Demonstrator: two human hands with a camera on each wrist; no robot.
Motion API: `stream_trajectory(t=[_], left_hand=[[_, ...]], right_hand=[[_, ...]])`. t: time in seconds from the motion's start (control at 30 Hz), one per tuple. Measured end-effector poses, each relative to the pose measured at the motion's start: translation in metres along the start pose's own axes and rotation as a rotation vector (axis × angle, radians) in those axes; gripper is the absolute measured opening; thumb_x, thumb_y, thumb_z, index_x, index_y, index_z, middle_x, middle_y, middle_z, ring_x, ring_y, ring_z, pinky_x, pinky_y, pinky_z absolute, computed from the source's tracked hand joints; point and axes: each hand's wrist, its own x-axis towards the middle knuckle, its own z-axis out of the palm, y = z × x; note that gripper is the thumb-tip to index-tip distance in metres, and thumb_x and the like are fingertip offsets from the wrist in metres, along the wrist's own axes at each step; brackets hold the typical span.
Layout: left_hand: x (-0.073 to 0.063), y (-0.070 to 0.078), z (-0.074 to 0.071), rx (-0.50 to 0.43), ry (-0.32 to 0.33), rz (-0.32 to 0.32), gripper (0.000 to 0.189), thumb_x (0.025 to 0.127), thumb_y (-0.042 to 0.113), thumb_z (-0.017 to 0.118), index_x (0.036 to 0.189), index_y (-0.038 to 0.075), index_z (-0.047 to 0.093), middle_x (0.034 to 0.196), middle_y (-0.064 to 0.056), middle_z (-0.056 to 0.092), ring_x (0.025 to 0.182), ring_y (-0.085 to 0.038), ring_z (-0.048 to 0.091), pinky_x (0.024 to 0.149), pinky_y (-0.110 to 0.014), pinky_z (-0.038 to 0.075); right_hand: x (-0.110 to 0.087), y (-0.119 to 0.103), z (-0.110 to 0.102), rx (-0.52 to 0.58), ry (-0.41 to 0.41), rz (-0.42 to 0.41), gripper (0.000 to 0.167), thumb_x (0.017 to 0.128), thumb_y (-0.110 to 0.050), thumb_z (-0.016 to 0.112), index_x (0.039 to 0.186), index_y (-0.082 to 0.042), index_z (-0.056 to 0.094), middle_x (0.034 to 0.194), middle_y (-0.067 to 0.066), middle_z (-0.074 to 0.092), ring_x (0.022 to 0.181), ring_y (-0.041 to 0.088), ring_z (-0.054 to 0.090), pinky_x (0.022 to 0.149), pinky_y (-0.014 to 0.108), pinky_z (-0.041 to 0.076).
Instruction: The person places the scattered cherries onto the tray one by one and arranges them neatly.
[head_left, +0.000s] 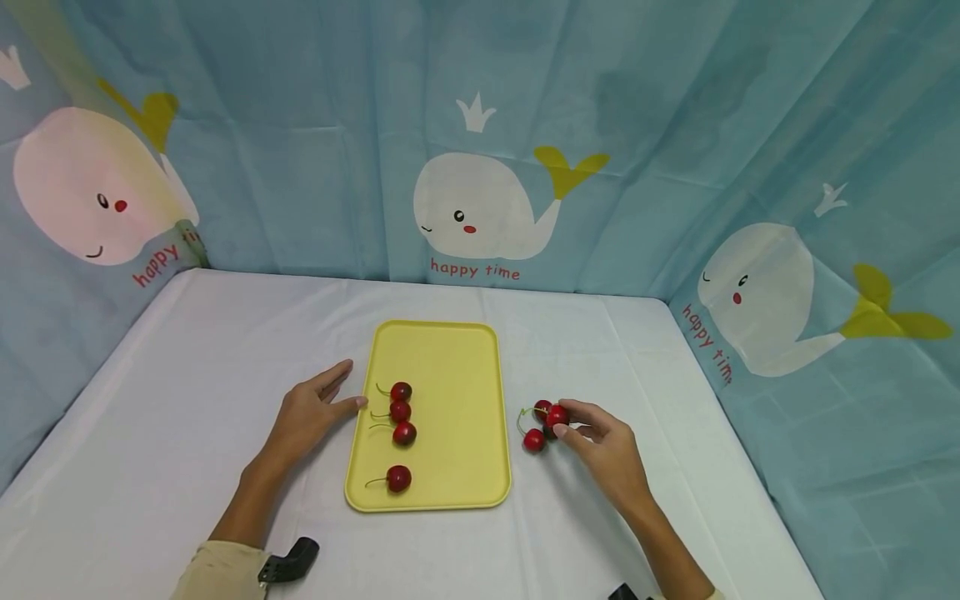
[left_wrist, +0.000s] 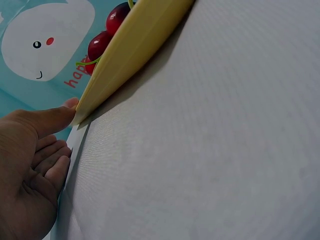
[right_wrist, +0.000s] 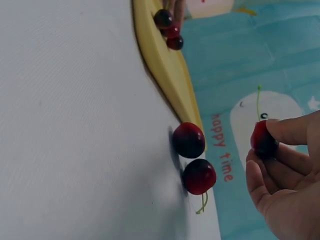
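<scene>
Head view: white tablecloth beneath yellow tray meets blue curtain.

4 cherries on tray, L side; others R, on tbl.

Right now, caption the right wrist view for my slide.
Right hand pinches one cherry; two others sit on white cloth beside the yellow tray.

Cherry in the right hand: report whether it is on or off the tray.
Off: the right hand pinches the cherry right of the yellow tray.
</scene>
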Motion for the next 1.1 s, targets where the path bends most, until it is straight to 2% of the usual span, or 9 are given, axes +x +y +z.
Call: stream_trajectory(t=[0.13, 0.4, 0.7, 0.97, 1.1], left_hand=[[0.001, 0.0, 0.0, -0.001, -0.002, -0.002, 0.084, 0.097, 0.037, 0.08, 0.164, 0.009, 0.039, 0.167, -0.016, 0.042, 0.154, -0.035, 0.041, 0.121, -0.044, 0.04], [0.001, 0.0, 0.0, 0.0, 0.0, -0.008, 0.084, 0.096, 0.037, 0.08, 0.164, 0.009, 0.039, 0.166, -0.016, 0.042, 0.154, -0.035, 0.041, 0.121, -0.045, 0.04], [0.001, -0.001, 0.001, -0.002, -0.001, -0.017, 0.084, 0.096, 0.037, 0.08, 0.164, 0.009, 0.039, 0.166, -0.016, 0.042, 0.154, -0.035, 0.04, 0.121, -0.045, 0.04], [0.002, -0.001, 0.001, 0.001, 0.003, -0.012, 0.084, 0.096, 0.037, 0.081, 0.164, 0.009, 0.039, 0.166, -0.016, 0.042, 0.154, -0.034, 0.041, 0.12, -0.045, 0.04], [0.002, -0.001, 0.001, 0.002, 0.003, -0.014, 0.084, 0.096, 0.036, 0.08, 0.164, 0.009, 0.039, 0.166, -0.016, 0.042, 0.154, -0.034, 0.041, 0.12, -0.044, 0.04]], right_hand=[[0.003, -0.002, 0.005, 0.016, -0.01, 0.006, 0.037, 0.097, -0.021, 0.08, 0.132, -0.013, 0.074, 0.124, -0.001, 0.076, 0.11, 0.016, 0.07, 0.101, 0.024, 0.06], [0.009, -0.005, 0.016, 0.045, -0.038, -0.046, 0.038, 0.095, -0.021, 0.083, 0.131, -0.014, 0.075, 0.124, -0.001, 0.076, 0.109, 0.017, 0.072, 0.1, 0.025, 0.061], [0.014, -0.012, 0.029, 0.13, -0.066, -0.028, 0.035, 0.095, -0.016, 0.081, 0.13, -0.012, 0.075, 0.118, 0.004, 0.076, 0.104, 0.028, 0.074, 0.087, 0.019, 0.062], [0.021, -0.016, 0.041, 0.16, -0.089, -0.023, 0.035, 0.095, -0.015, 0.081, 0.13, -0.012, 0.075, 0.116, 0.004, 0.077, 0.1, 0.024, 0.075, 0.083, 0.022, 0.065], [0.025, -0.016, 0.049, 0.155, -0.095, -0.015, 0.034, 0.096, -0.015, 0.08, 0.13, -0.012, 0.075, 0.115, 0.003, 0.077, 0.094, 0.027, 0.074, 0.07, 0.027, 0.065]])
